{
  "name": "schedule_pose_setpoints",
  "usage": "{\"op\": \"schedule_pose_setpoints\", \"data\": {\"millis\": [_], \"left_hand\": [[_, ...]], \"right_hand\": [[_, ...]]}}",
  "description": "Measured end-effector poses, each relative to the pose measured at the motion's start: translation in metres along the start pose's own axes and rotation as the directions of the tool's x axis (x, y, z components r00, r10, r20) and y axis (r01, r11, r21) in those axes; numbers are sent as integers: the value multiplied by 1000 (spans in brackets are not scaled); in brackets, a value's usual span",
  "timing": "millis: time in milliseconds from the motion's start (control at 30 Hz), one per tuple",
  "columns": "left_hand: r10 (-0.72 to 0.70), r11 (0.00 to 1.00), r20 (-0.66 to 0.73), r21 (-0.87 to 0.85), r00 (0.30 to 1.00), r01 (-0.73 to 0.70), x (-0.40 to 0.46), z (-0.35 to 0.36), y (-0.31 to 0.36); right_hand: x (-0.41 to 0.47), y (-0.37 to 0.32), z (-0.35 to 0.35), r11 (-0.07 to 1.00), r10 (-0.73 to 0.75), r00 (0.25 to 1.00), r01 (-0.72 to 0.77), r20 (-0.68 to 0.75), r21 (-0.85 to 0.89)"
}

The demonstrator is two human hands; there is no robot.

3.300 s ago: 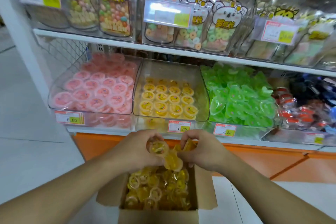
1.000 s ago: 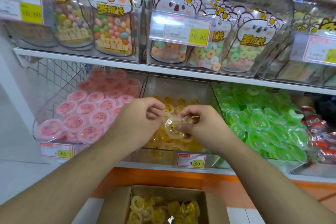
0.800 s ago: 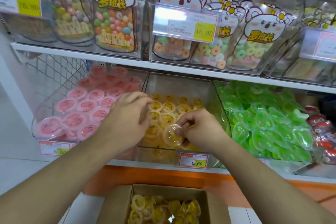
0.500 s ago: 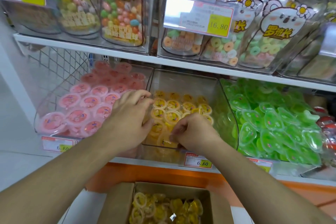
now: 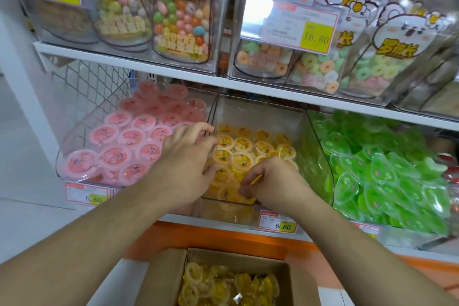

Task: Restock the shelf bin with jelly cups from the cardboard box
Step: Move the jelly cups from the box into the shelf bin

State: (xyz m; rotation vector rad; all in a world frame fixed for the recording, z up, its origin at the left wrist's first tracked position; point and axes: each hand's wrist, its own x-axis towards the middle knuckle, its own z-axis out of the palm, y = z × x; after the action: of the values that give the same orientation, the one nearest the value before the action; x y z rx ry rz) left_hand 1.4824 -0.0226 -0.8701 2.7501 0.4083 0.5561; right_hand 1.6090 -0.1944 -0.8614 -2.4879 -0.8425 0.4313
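Note:
Yellow jelly cups [image 5: 244, 143] lie in rows in the clear middle shelf bin [image 5: 304, 119]. My left hand [image 5: 188, 159] reaches over the bin's left wall, its fingertips touching cups at the left side. My right hand [image 5: 270, 181] is at the bin's front, where its fingers pinch a yellow jelly cup [image 5: 232, 194] low against the front wall. Below, at the bottom edge of view, the open cardboard box [image 5: 161, 278] holds several more loose yellow jelly cups [image 5: 223, 285].
A bin of pink jelly cups [image 5: 119, 146] sits left of the yellow bin, a bin of green ones [image 5: 372, 164] right of it. The white upper shelf [image 5: 248, 90] with candy jars [image 5: 183, 20] overhangs the bins. A price tag [image 5: 278, 223] hangs below the yellow bin.
Both hands rose from the box to the yellow bin. My right hand carried a cup down to the bin's front; my left hand moved onto the cups at the left.

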Motion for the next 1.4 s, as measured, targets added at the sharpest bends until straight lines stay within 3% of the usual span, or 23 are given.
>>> {"op": "schedule_pose_setpoints", "data": {"millis": [300, 433, 700, 967, 1233, 1400], "left_hand": [[-5, 1000, 0, -7, 1000, 5, -1, 0, 0], [-4, 1000, -3, -6, 1000, 4, -1, 0, 0], [-13, 1000, -3, 2, 1000, 13, -1, 1, 1], [-17, 1000, -2, -5, 1000, 17, 0, 1, 1], [-20, 1000, 12, -4, 1000, 20, 0, 1, 2], [-26, 1000, 13, -1, 1000, 26, 1, 2, 2]], "right_hand": [[11, 5, -15, 986, -167, 963, 169, -214, -8], [21, 0, -7, 976, -203, 970, 188, -137, -113], [15, 4, -17, 974, -209, 970, 196, -127, -113], [-10, 23, -45, 959, -261, 956, 273, 132, -81], [-4, 31, -42, 953, -262, 945, 285, 195, -104], [1, 32, -38, 917, -279, 928, 334, 246, -218]]}}
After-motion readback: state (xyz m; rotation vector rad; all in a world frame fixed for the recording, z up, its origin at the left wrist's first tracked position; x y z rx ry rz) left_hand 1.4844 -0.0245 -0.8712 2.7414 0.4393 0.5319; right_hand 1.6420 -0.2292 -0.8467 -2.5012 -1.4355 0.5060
